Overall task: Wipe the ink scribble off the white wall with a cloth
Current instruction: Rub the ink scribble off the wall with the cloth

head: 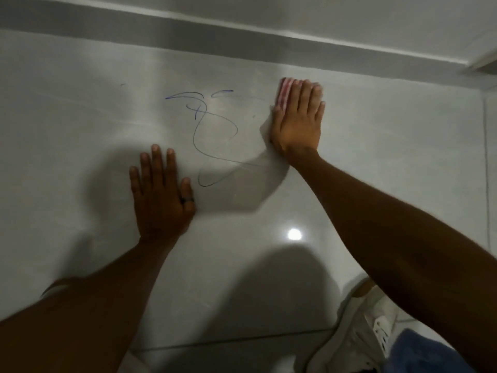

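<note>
A looping blue ink scribble (212, 133) marks the glossy white wall (80, 117). My right hand (297, 122) lies flat on the wall just right of the scribble, pressing a red-and-white striped cloth (284, 94) under its fingers; most of the cloth is hidden by the hand. My left hand (161, 192), with a dark ring on one finger, rests flat and empty on the wall below and left of the scribble, fingers spread.
A grey band (242, 41) runs across the wall above the scribble. A tile joint (486, 162) runs down at the right edge. A light reflection (294, 234) glares below the hands. A white shoe (363, 337) and blue trouser leg (419, 354) show at bottom right.
</note>
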`<state>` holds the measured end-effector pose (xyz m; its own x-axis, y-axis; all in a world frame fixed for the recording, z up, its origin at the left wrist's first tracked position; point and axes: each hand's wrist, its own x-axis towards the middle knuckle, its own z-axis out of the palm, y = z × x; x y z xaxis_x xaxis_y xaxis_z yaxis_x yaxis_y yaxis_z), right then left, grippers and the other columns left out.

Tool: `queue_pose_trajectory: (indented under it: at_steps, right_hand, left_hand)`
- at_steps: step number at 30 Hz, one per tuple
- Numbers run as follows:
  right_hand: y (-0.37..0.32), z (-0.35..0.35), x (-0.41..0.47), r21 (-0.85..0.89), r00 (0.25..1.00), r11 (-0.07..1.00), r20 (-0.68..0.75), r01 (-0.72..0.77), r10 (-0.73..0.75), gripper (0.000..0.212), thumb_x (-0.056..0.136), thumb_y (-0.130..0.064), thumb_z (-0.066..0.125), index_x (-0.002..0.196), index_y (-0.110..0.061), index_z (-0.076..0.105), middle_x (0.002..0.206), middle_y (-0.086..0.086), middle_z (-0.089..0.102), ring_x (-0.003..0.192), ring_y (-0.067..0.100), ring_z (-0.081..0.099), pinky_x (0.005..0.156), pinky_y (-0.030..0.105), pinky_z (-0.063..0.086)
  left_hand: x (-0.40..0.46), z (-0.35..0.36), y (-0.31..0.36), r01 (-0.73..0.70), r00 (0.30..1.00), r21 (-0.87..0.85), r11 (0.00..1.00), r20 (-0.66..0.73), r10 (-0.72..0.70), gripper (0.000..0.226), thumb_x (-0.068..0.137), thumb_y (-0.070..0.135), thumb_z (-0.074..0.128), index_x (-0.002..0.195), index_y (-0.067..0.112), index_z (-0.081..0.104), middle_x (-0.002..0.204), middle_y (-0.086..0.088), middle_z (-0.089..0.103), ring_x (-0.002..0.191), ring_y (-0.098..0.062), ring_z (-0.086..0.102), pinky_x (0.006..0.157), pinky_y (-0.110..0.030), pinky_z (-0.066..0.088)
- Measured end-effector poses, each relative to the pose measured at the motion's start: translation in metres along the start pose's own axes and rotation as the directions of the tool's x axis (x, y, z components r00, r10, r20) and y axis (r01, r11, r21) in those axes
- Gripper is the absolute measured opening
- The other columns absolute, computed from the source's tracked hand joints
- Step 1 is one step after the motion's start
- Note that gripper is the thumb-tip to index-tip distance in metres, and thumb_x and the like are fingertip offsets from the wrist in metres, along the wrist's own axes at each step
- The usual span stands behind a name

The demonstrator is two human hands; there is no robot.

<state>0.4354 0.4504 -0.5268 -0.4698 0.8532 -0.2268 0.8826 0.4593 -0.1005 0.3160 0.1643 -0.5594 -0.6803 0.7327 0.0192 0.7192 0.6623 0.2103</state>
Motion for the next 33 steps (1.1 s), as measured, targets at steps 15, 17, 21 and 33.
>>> queue_pose_trajectory:
  at_steps: [15, 17, 21, 33]
  right_hand:
    - [-0.119, 0.014, 0.012, 0.025, 0.956, 0.957, 0.033, 0.29, -0.291, 0.072, 0.112, -0.051, 0.017, 0.169, -0.011, -0.001, 0.179, 0.015, -0.005, 0.166, 0.034, -0.008, 0.136, 0.05, -0.003]
    - [-0.133, 0.015, 0.012, 0.011, 0.937, 0.938, 0.046, 0.347, -0.347, 0.072, 0.112, -0.051, 0.018, 0.169, -0.012, 0.0, 0.179, 0.014, -0.004, 0.166, 0.034, -0.007, 0.136, 0.05, -0.003]
    - [-0.158, 0.019, 0.01, 0.01, 0.9, 0.902, 0.053, 0.432, -0.432, 0.071, 0.111, -0.05, 0.019, 0.17, -0.013, 0.005, 0.18, 0.012, 0.001, 0.167, 0.034, -0.004, 0.136, 0.051, -0.001]
    - [-0.136, 0.039, -0.067, -0.004, 0.765, 0.769, 0.109, 0.639, -0.635, 0.066, 0.112, -0.044, 0.021, 0.17, -0.015, 0.011, 0.18, 0.01, 0.006, 0.167, 0.031, 0.0, 0.136, 0.052, 0.005]
  left_hand:
    - [0.0, 0.002, 0.004, 0.013, 1.0, 0.061, 0.998, 0.017, -0.014, 0.069, 0.112, 0.041, 0.025, 0.173, 0.008, 0.021, 0.179, -0.023, 0.019, 0.167, -0.044, 0.017, 0.136, -0.063, 0.014]
    - [-0.001, 0.001, 0.005, 0.021, 0.999, 0.069, 0.997, 0.027, -0.022, 0.069, 0.112, 0.04, 0.026, 0.172, 0.007, 0.023, 0.179, -0.024, 0.02, 0.166, -0.046, 0.019, 0.135, -0.064, 0.016]
    - [-0.001, -0.001, 0.006, 0.019, 0.999, 0.088, 0.996, 0.048, -0.024, 0.069, 0.113, 0.041, 0.023, 0.172, 0.006, 0.023, 0.179, -0.024, 0.02, 0.166, -0.045, 0.019, 0.135, -0.063, 0.016]
    - [0.0, -0.006, 0.003, -0.01, 0.999, 0.093, 0.996, 0.053, 0.005, 0.065, 0.111, 0.034, 0.04, 0.169, 0.005, 0.032, 0.176, -0.025, 0.027, 0.164, -0.046, 0.026, 0.134, -0.063, 0.021]
